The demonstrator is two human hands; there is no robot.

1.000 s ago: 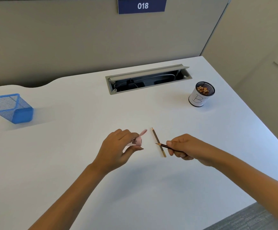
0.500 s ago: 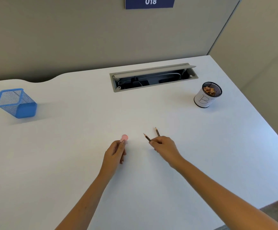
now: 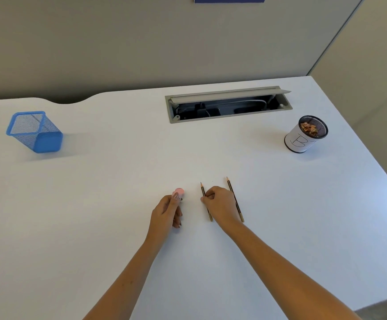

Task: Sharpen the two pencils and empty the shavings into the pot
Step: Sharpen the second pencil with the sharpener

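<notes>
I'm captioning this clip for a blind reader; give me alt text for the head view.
Two hands rest on a white desk: the left hand touches a pink sharpener, the right hand lies between two pencils. A pot of shavings stands far right, a blue basket far left.

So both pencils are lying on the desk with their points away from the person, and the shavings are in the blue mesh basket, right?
Not quite. The head view shows the shavings in the white pot at the right; the blue mesh basket holds none. Both pencils do lie on the desk, points away.
</notes>
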